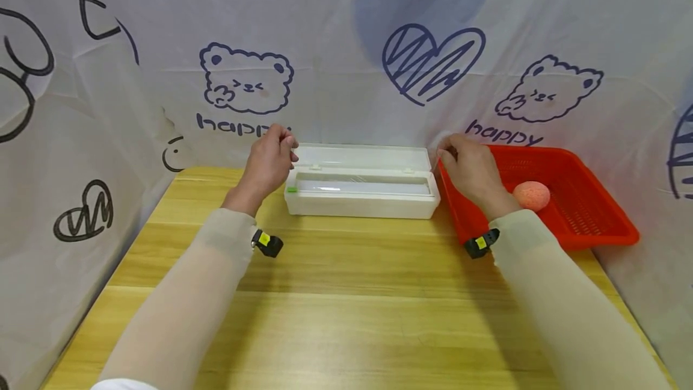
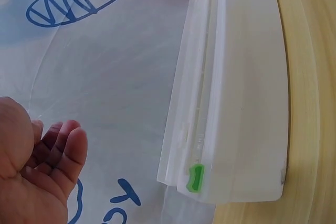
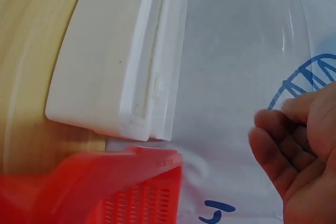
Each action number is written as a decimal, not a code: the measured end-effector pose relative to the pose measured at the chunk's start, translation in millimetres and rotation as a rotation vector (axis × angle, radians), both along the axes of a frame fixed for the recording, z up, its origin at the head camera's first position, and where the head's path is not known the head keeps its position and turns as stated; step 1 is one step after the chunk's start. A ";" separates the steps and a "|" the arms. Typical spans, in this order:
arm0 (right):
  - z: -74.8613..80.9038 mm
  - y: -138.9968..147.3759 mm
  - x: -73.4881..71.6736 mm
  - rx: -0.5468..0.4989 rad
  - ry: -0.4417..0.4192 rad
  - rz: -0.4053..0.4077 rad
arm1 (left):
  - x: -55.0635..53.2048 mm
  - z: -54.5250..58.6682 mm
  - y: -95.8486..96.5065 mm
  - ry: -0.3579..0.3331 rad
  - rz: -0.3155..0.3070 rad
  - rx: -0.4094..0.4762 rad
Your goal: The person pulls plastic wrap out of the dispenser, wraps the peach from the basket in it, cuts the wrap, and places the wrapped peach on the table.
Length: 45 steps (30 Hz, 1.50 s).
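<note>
A long white cling film dispenser point(image 1: 363, 203) lies on the table with its lid point(image 1: 363, 156) tipped back. A green slide cutter point(image 2: 195, 178) sits at its left end. Clear cling film point(image 3: 286, 38) rises behind the box, showing as a faint edge and glints in the wrist views. Above the box's left end, my left hand point(image 1: 271, 158) pinches the film between thumb and curled fingers. My right hand point(image 1: 470, 166) pinches it over the right end, close to the red basket's near-left rim. Both hands are raised to about the same height.
A red plastic basket point(image 1: 601, 209) with perforated walls stands at the right, holding a rough pink-orange ball point(image 1: 532, 196). White cloth with drawn hearts and bears point(image 1: 346, 77) hangs behind the wooden table point(image 1: 346, 300). Small black wrist cameras point(image 1: 269, 244) are strapped on both wrists.
</note>
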State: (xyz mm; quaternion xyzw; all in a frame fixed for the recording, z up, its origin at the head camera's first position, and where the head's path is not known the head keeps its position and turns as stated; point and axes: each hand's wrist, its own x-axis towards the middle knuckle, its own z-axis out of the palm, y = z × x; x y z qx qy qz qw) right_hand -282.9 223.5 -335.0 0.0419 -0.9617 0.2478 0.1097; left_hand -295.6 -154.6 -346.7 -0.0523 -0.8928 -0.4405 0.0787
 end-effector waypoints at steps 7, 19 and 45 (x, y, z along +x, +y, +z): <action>3.7 -0.6 0.4 0.035 -0.028 0.061 | 0.2 0.3 0.2 -0.018 0.017 0.056; 4.3 -2.1 2.7 0.035 -0.007 0.025 | 7.3 2.2 -6.0 -0.037 0.013 0.113; 29.5 -4.0 24.4 -0.027 0.270 -0.046 | 33.1 31.1 -4.4 0.343 0.081 -0.167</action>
